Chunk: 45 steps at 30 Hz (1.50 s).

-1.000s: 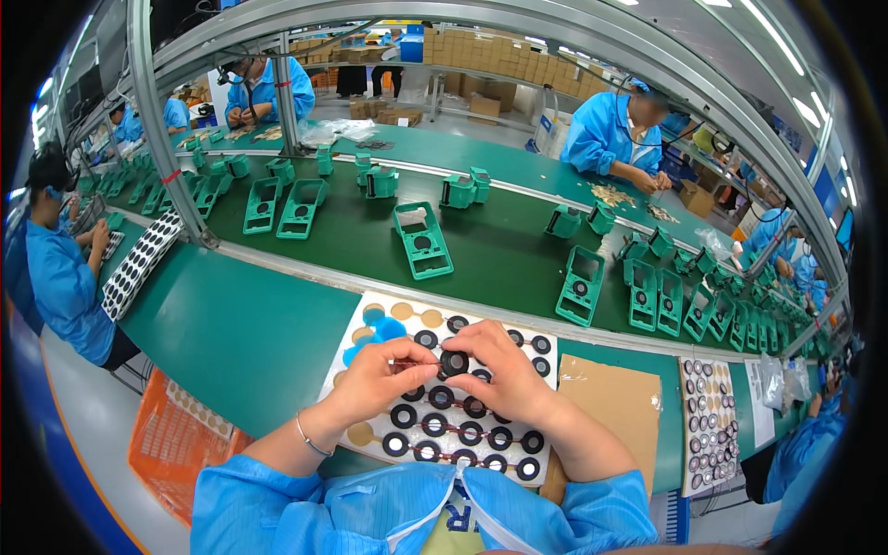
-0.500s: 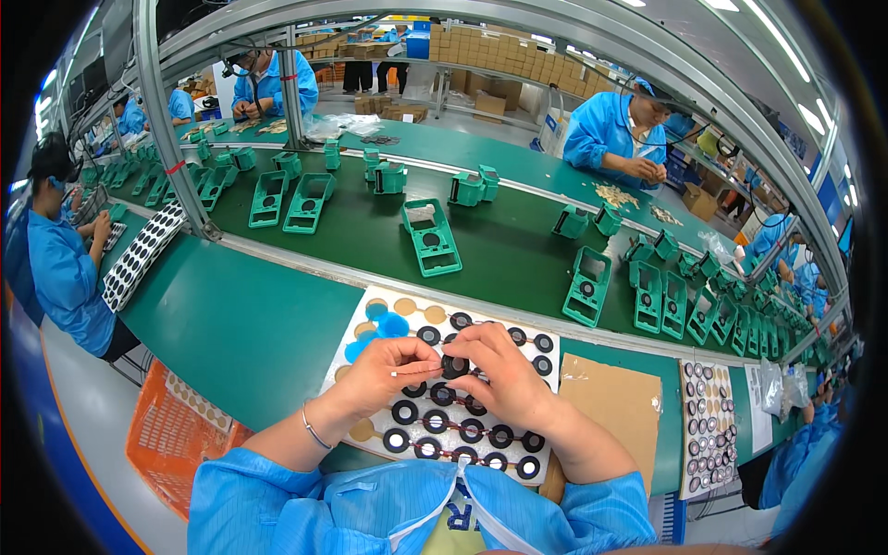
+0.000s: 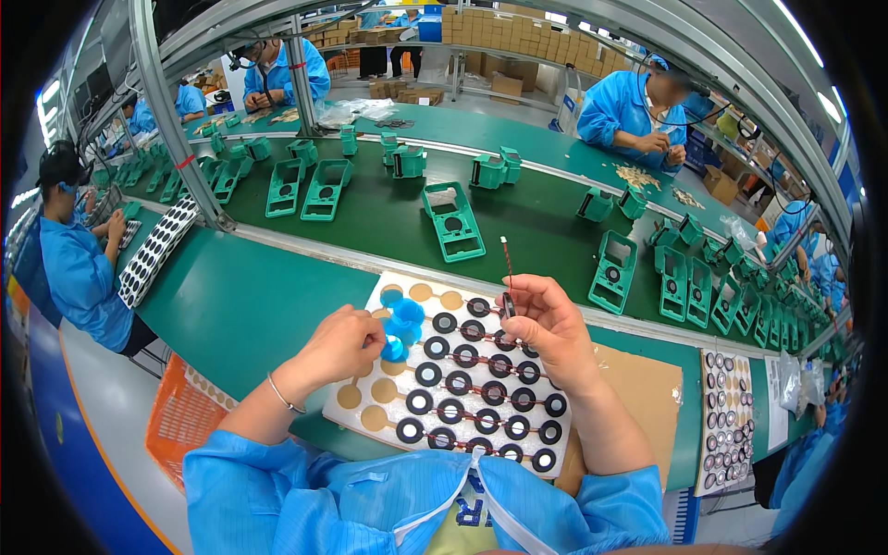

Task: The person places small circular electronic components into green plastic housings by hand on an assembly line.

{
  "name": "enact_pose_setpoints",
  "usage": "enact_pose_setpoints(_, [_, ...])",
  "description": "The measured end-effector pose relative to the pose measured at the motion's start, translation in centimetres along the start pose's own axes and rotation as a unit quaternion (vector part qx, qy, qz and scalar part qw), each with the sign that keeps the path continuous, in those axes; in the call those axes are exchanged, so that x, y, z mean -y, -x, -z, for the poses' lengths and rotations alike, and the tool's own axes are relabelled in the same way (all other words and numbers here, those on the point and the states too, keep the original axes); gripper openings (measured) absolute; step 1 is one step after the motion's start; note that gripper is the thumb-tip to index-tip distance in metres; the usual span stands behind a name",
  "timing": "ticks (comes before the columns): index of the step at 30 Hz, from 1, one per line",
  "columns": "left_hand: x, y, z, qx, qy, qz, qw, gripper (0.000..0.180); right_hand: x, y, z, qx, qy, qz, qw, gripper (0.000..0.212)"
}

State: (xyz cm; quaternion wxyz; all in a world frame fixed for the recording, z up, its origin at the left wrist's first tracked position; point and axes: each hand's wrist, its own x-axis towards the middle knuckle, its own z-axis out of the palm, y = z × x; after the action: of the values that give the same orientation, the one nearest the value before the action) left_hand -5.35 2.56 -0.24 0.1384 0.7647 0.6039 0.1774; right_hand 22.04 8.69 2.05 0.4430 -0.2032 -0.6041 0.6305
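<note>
Currently my right hand (image 3: 548,324) pinches a small black ring part (image 3: 508,305) with red wire above the white tray (image 3: 370,416); my left hand (image 3: 344,344) closes on blue pieces (image 3: 400,324). Risk: the wire may snag neighbouring rings (image 3: 467,384), dislodging them.

Left hand (image 3: 344,344): we hold it loosely curled, knuckles up, fingers tucked toward the thumb.
Left wrist: we keep it straight; a thin bracelet circles it.
Right hand (image 3: 546,324): we raise it higher than the left, palm turned inward, thumb and forefinger pinched together at the top.
Forearms: ours come in from the lower edge, bare below blue sleeves, angling toward each other.
</note>
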Motion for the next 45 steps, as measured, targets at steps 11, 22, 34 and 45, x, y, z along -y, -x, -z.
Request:
enact_pose_setpoints(11, [-0.6,-1.9,1.3,-0.026,-0.121,-0.057,0.991,0.009,1.4,-0.4,0.7,-0.001,0.015,-0.053,0.998,0.038])
enact_pose_setpoints(22, [5.8,-21.7,-4.6,0.038,0.415,0.245,0.876,0.030,0.1,-2.2,3.1,-0.134,0.109,0.108,0.979,0.030])
enact_pose_setpoints(34, [2.4,-22.2,-4.0,0.073,0.553,0.235,0.796,0.016,-1.3,-1.5,4.2,-0.158,0.371,0.165,0.900,0.023])
enact_pose_setpoints(45, [-5.3,-6.1,-0.7,0.097,0.591,0.056,0.799,0.023,-0.6,-0.6,0.4,-0.055,0.537,0.312,0.782,0.031])
